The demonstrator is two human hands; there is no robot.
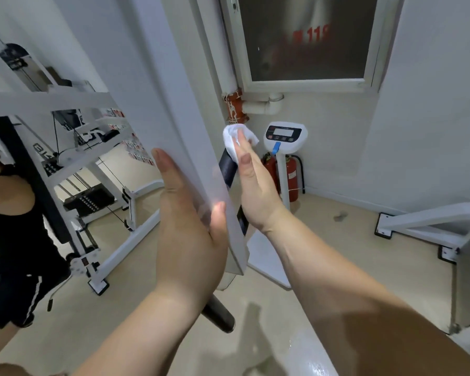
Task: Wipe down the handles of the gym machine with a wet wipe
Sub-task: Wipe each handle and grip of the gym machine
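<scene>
A white machine arm point(190, 137) slants down through the middle of the view. My left hand point(185, 213) lies flat against its left face, fingers straight, thumb hooked over the near edge. Behind the arm a dark handle grip point(227, 169) shows. My right hand point(251, 183) presses a crumpled white wet wipe point(235, 139) onto the upper part of that grip with fingers mostly straight. A second dark grip point(219, 313) pokes out below my left wrist.
A white standing scale point(285, 135) and a red fire extinguisher point(291, 172) stand in the corner under the window. A white cable machine frame point(98, 169) fills the left, with a person in black point(14, 229) beside it. Another white frame point(429, 223) sits at right.
</scene>
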